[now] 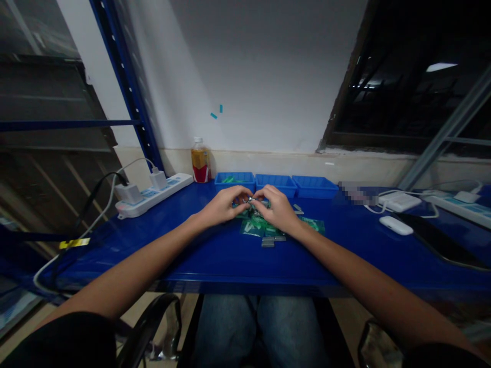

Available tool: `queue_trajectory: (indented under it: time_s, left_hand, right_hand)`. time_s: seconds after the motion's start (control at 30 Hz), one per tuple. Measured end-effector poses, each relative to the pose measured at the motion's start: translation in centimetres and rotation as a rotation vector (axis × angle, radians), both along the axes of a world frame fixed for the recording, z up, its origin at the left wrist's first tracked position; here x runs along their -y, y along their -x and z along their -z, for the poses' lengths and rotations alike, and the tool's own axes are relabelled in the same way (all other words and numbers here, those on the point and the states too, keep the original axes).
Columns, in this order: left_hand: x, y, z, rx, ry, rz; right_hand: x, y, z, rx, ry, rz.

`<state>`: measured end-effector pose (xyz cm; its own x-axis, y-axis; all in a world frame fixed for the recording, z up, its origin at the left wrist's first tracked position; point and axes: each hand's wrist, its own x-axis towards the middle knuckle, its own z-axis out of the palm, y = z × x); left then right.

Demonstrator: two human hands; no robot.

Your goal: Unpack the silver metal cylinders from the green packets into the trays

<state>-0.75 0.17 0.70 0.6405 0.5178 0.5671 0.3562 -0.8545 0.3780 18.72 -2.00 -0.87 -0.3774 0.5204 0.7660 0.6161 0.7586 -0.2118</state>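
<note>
Grip detail: left hand [224, 207] and right hand [278, 209] meet over green packets [256, 225] on the bench [215, 260], fingers of both pinching one small metal part [250, 200] (detail blurred). A slackened pinch could drop it among loose grey pieces [268, 242].
</note>
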Motion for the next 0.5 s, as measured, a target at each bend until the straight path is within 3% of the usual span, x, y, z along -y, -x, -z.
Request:
queue_trajectory:
  time_s: [0.27,0.5]
  left_hand:
    - [0.01,0.23,-0.15,-0.071,-0.074,-0.049]
    - [0.31,0.05,-0.32,-0.109,-0.037,-0.053]
  right_hand:
    - [0.4,0.13,-0.04,-0.028,-0.009,0.004]
    - [0.61,-0.03,-0.16,0.113,-0.07,0.005]
